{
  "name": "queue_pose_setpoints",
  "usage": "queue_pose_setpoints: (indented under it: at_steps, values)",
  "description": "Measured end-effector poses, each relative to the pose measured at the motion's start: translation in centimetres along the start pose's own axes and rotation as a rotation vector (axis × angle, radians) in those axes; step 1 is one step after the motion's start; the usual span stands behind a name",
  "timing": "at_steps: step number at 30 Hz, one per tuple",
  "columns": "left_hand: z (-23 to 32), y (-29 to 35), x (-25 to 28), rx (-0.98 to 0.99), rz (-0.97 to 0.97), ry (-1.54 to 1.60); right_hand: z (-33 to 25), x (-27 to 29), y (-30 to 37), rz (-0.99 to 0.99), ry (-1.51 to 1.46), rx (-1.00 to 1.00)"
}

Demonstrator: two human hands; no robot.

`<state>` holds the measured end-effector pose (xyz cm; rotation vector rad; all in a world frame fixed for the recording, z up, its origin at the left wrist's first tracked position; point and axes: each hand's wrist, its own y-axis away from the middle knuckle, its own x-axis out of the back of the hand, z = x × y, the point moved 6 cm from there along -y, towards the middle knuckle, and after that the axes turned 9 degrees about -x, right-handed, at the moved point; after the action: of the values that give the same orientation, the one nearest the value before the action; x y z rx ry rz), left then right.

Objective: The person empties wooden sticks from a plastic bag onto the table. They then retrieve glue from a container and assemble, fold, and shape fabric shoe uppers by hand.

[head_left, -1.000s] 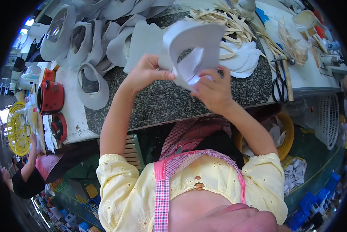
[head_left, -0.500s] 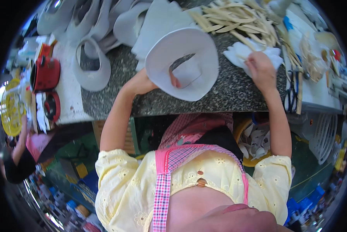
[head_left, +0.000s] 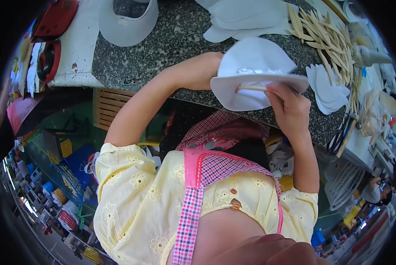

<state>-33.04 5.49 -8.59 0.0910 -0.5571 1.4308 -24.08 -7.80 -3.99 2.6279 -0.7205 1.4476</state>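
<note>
A white hat-like piece (head_left: 255, 57) with a rounded crown and a flared brim is tilted over the front part of the speckled worktop (head_left: 176, 26). My left hand (head_left: 204, 70) holds it from the left side, and its fingertips are hidden behind the piece. My right hand (head_left: 290, 108) is closed at the brim's right side, pinching a slim cream strip (head_left: 252, 88) that points into the hollow. Small white cut pieces (head_left: 328, 90) lie in a loose stack to the right of the hat piece.
Cream strips (head_left: 328, 39) form a pile at the far right, beside flat white pieces (head_left: 246, 20). Scissors (head_left: 338, 136) lie near the right edge. A white visor (head_left: 140, 33) rests at the far left, with red-and-black objects (head_left: 50, 59) farther left. A wooden slatted crate (head_left: 111, 108) stands below the worktop.
My right hand has come from the small white pieces to the hat piece, now with a cream strip in it. The hat piece has moved right and tipped over. The whole view has shifted.
</note>
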Motion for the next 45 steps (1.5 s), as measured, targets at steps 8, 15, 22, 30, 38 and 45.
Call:
queue_pose_setpoints:
  at_steps: [8,15,22,30,38,45]
  values:
    - [0.4,-0.1,-0.3,-0.175,-0.009,-0.144,0.2,-0.3,-1.0,-0.074,0.101,-0.136]
    - [0.3,0.1,-1.0,-0.081,-0.11,-0.252,0.4,-0.6,-1.0,-0.078,0.157,-0.145]
    - [1.8,-0.2,-1.1,-0.199,-0.018,-0.317,0.6,-1.1,-0.7,-0.018,0.22,-0.121]
    - [1.8,-0.8,-1.4,-0.169,-0.022,-0.394,1.4,-1.9,-0.1,-0.007,0.307,-0.138]
    - [2.5,-1.6,-1.5,-0.29,-0.04,-0.524,1.7,-2.4,0.0,0.069,0.346,-0.184]
    - [2.1,-2.6,-2.0,-0.331,-0.142,-0.543,3.8,-1.7,0.3,-0.023,0.187,-0.132]
